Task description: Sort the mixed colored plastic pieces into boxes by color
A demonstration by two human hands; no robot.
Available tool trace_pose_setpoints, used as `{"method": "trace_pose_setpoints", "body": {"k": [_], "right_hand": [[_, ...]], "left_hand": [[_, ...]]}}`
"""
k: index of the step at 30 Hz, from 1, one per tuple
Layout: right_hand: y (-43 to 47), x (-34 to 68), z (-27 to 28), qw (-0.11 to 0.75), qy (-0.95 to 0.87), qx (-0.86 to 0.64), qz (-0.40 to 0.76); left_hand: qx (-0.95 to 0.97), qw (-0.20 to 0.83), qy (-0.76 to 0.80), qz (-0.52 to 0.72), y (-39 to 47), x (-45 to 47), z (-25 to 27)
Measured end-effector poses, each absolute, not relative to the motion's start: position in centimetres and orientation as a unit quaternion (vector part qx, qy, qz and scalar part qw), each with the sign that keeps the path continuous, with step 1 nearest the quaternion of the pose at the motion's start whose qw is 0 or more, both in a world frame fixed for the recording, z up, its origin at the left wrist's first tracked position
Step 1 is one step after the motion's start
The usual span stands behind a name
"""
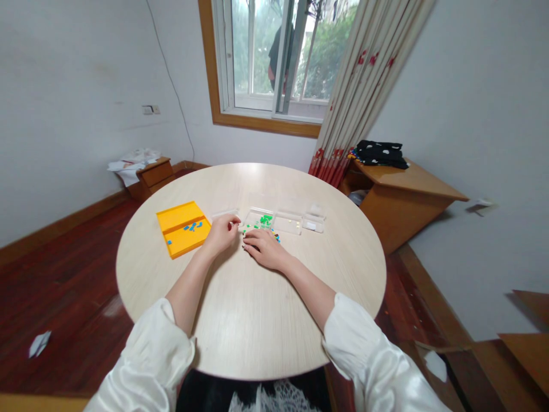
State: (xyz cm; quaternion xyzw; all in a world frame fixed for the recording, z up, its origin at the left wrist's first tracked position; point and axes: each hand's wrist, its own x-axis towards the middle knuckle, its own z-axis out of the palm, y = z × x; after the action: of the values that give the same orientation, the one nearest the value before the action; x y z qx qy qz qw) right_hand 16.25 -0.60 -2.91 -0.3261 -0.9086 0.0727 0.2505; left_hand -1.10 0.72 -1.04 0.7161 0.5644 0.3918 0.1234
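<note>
My left hand point(219, 234) is held over the table with thumb and forefinger pinched together beside a clear tray point(218, 213); whatever is between the fingertips is too small to make out. Low on the tabletop, my right hand point(266, 250) lies palm down with fingers stretched over a small pile of coloured pieces point(277, 237), hiding most of it. Just beyond it, a clear plastic tray point(252, 220) contains green pieces point(266, 220). To the left of my left hand, an open yellow case point(175, 224) has several small blue pieces point(193, 226) in it.
Farther right stand a clear tray point(286, 228) with a few pale pieces and a smaller clear box point(313, 225). Everything rests on a round, light wooden table point(257, 320). Beyond it are a wooden cabinet point(412, 194), a curtain point(360, 68) and a window.
</note>
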Motion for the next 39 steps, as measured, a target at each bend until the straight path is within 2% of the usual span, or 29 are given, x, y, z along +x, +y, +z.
{"method": "trace_pose_setpoints", "body": {"k": [5, 17, 39], "right_hand": [[-0.7, 16.3, -2.7, 0.251, -0.909, -0.324, 0.073], [-0.6, 16.3, -2.8, 0.236, -0.914, -0.319, 0.083], [-0.2, 16.6, -3.3, 0.260, -0.900, -0.337, 0.098]], "left_hand": [[0.754, 0.136, 0.553, 0.328, 0.4, -0.9, -0.8], [0.781, 0.186, 0.536, 0.262, 0.4, -1.1, -1.4], [0.784, 0.184, 0.529, 0.269, 0.9, -1.1, -2.1]]}}
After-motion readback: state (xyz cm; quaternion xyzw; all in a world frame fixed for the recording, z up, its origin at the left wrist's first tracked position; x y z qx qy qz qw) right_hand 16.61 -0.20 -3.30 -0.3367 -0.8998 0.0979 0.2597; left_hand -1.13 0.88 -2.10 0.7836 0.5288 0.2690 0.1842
